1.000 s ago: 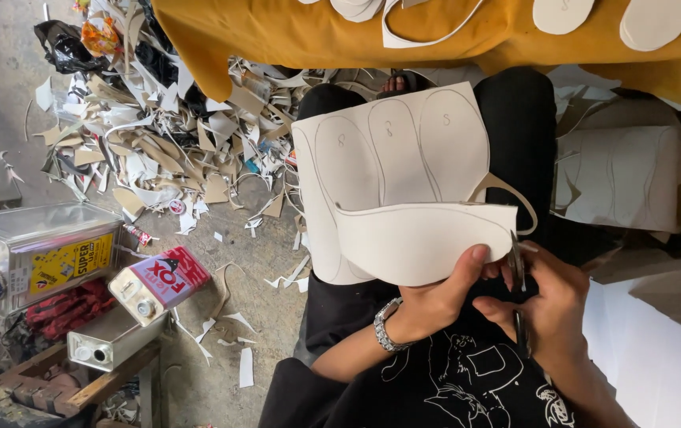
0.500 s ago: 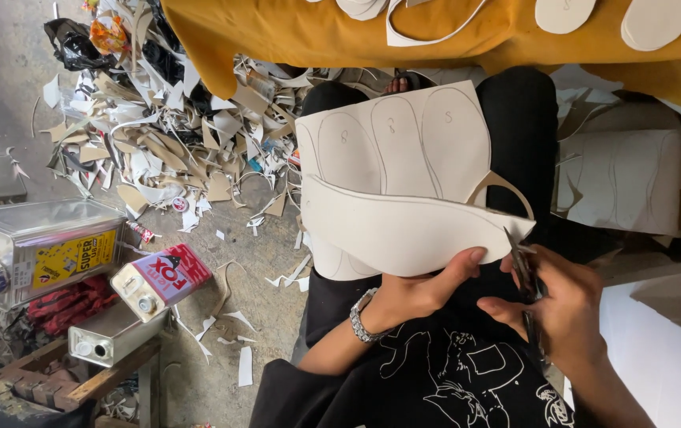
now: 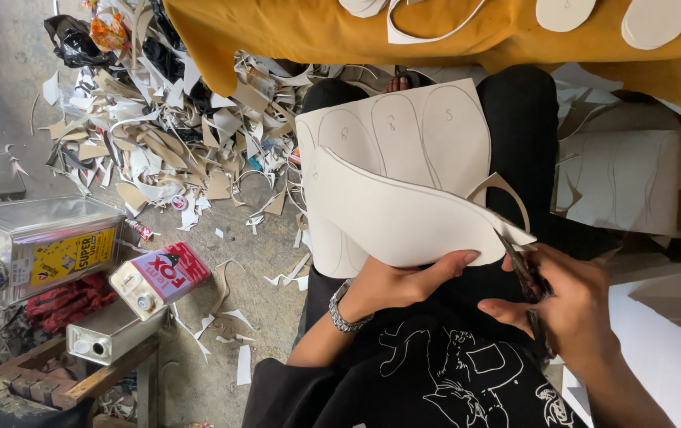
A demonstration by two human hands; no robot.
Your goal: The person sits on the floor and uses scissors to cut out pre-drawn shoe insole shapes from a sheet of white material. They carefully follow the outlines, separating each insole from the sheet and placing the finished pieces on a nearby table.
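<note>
A white sheet [image 3: 404, 150] with several pencilled sole outlines lies across my lap. Its near part curls up as a long flap. My left hand [image 3: 404, 283], with a metal watch on the wrist, pinches the near edge of that flap between thumb and fingers. My right hand [image 3: 574, 305] grips a pair of dark scissors [image 3: 524, 269], whose blades meet the flap's right tip. A thin curved offcut strip [image 3: 507, 189] hangs by the cut.
A heap of paper offcuts [image 3: 158, 143] covers the floor at upper left. Metal tins [image 3: 39, 246] and a red-and-white can [image 3: 162, 277] stand at left. A yellow cloth [image 3: 435, 32] with cut sole shapes lies along the top. More white sheets [image 3: 633, 190] lie at right.
The flap has bent further up and toward me as the scissors moved along its right edge. My left hand shifted its hold a little to the right.
</note>
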